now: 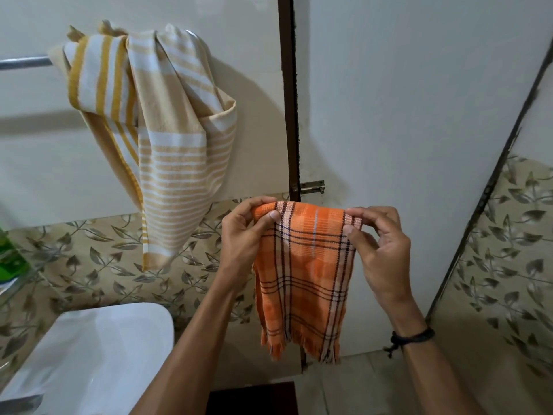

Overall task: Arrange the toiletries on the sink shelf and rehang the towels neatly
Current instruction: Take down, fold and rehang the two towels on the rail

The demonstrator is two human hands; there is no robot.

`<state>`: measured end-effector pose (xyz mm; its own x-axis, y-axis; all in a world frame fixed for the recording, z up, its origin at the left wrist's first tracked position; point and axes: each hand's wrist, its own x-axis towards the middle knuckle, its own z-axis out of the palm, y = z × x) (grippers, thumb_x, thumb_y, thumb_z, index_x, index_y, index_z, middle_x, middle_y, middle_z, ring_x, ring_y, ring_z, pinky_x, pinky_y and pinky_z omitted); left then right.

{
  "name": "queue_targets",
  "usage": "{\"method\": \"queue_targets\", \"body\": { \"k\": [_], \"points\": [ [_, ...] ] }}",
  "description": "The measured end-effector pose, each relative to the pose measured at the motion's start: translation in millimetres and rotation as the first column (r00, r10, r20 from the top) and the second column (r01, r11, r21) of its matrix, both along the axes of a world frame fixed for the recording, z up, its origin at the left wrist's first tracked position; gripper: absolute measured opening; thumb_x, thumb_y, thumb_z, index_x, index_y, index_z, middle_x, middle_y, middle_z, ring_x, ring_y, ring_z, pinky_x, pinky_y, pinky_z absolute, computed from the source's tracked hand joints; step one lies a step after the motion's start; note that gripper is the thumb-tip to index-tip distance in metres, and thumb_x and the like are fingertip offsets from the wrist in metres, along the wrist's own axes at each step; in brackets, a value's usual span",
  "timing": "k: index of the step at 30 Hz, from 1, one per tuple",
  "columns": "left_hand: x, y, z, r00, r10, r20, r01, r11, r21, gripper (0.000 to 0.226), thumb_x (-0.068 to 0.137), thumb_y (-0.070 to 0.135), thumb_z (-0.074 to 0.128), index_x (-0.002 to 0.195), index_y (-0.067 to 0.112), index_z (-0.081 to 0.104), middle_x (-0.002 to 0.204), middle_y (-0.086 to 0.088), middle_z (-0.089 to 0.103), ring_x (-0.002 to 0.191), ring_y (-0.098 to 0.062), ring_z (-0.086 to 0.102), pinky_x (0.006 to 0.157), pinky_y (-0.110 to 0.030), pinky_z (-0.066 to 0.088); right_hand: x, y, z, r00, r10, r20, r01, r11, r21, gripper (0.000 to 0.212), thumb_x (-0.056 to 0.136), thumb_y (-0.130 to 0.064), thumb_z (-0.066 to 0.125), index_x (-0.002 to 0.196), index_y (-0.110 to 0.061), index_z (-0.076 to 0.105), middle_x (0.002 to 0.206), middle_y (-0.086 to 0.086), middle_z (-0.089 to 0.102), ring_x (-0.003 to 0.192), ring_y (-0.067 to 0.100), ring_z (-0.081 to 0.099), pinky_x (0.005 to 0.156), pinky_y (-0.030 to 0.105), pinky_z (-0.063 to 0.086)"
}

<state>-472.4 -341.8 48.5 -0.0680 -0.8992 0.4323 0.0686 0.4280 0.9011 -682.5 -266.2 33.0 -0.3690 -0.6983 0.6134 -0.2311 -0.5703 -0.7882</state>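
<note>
An orange checked towel (302, 277) hangs folded in front of me, fringe at the bottom. My left hand (242, 235) pinches its top left corner and my right hand (377, 244) pinches its top right corner, holding the top edge level. A yellow and white striped towel (167, 151) is bunched and draped crookedly over the right end of a metal towel bar (24, 62) on the wall at upper left.
A white sink (98, 351) sits at lower left. A glass shelf (18, 283) with a green bottle (12, 259) is at the far left edge. A door with a metal latch (312, 187) stands behind the orange towel.
</note>
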Motion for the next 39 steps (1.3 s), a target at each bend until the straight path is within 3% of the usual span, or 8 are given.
{"method": "queue_targets", "body": {
  "k": [7, 14, 20, 26, 29, 32, 35, 39],
  "points": [
    [-5, 2, 6, 0.993, -0.065, -0.098, 0.068, 0.997, 0.025, 0.02, 0.092, 0.001, 0.07, 0.109, 0.01, 0.073, 0.099, -0.009, 0.076, 0.089, -0.025, 0.072, 0.084, -0.038, 0.061, 4, -12, -13, 0.983, 0.185, 0.002, -0.178, 0.945, 0.275, 0.078, 0.075, -0.047, 0.079, 0.143, -0.039, 0.041, 0.134, -0.012, 0.059, 0.121, 0.008, 0.061, 0.093, 0.036, 0.056],
    [9, -5, 13, 0.977, 0.138, 0.163, -0.134, 0.99, -0.039, 0.016, 0.09, 0.016, 0.076, 0.105, 0.017, 0.073, 0.096, -0.006, 0.079, 0.087, -0.025, 0.077, 0.08, -0.05, 0.063, 20, -26, -23, 0.994, 0.106, 0.041, -0.113, 0.953, 0.28, 0.019, 0.088, -0.027, 0.073, 0.102, -0.015, 0.07, 0.091, -0.003, 0.076, 0.086, 0.01, 0.074, 0.076, 0.027, 0.06],
    [23, -23, 21, 0.922, 0.215, 0.323, -0.209, 0.976, -0.052, 0.019, 0.095, 0.027, 0.07, 0.114, 0.025, 0.066, 0.095, 0.0, 0.079, 0.084, -0.015, 0.076, 0.077, -0.046, 0.064, 40, -30, -8, 0.987, 0.033, -0.157, 0.008, 0.967, 0.253, 0.022, 0.093, -0.037, 0.066, 0.102, -0.017, 0.068, 0.087, -0.014, 0.071, 0.079, -0.006, 0.068, 0.065, 0.01, 0.053],
    [28, -21, 3, 0.887, 0.348, 0.304, -0.339, 0.937, -0.084, 0.033, 0.09, 0.049, 0.066, 0.12, 0.045, 0.053, 0.124, 0.009, 0.055, 0.123, -0.021, 0.054, 0.099, -0.05, 0.053, 50, -39, 11, 0.972, -0.052, -0.231, 0.1, 0.974, 0.203, 0.022, 0.094, -0.036, 0.066, 0.08, -0.023, 0.055, 0.061, -0.011, 0.055, 0.055, 0.0, 0.057, 0.048, 0.012, 0.042],
    [15, 9, -16, 0.935, 0.267, 0.234, -0.274, 0.962, -0.001, 0.042, 0.083, 0.06, 0.065, 0.121, 0.052, 0.05, 0.134, 0.005, 0.052, 0.122, -0.017, 0.056, 0.099, -0.052, 0.055, 52, -43, 17, 0.968, -0.09, -0.232, 0.139, 0.969, 0.203, 0.024, 0.095, -0.037, 0.065, 0.081, -0.021, 0.054, 0.061, -0.01, 0.054, 0.053, -0.002, 0.054, 0.046, 0.012, 0.041],
    [-9, 43, -39, 0.913, 0.095, 0.397, -0.122, 0.992, 0.044, 0.074, 0.075, 0.069, 0.067, 0.139, 0.046, 0.04, 0.144, 0.008, 0.042, 0.129, -0.014, 0.051, 0.104, -0.05, 0.053, 55, -49, 21, 0.968, -0.107, -0.226, 0.157, 0.964, 0.213, 0.028, 0.096, -0.042, 0.062, 0.09, -0.014, 0.059, 0.07, -0.009, 0.062, 0.056, -0.001, 0.059, 0.049, 0.01, 0.044],
    [-29, 52, -44, 0.879, 0.047, 0.474, -0.08, 0.996, 0.05, 0.104, 0.075, 0.06, 0.076, 0.159, 0.031, 0.021, 0.158, 0.01, 0.027, 0.145, -0.012, 0.035, 0.118, -0.047, 0.04, 60, -50, 24, 0.972, -0.09, -0.218, 0.141, 0.963, 0.23, 0.03, 0.096, -0.044, 0.061, 0.092, -0.015, 0.058, 0.075, -0.01, 0.066, 0.065, -0.004, 0.064, 0.052, 0.011, 0.047],
    [-42, 46, -29, 0.878, 0.084, 0.471, -0.087, 0.996, -0.015, 0.106, 0.081, 0.027, 0.082, 0.162, 0.023, 0.012, 0.166, 0.001, 0.024, 0.151, -0.01, 0.024, 0.123, -0.03, 0.025, 64, -51, 29, 0.962, -0.096, -0.257, 0.155, 0.963, 0.221, 0.034, 0.094, -0.047, 0.063, 0.081, -0.02, 0.049, 0.071, -0.007, 0.061, 0.063, -0.001, 0.06, 0.055, 0.015, 0.046]
  ]
}}
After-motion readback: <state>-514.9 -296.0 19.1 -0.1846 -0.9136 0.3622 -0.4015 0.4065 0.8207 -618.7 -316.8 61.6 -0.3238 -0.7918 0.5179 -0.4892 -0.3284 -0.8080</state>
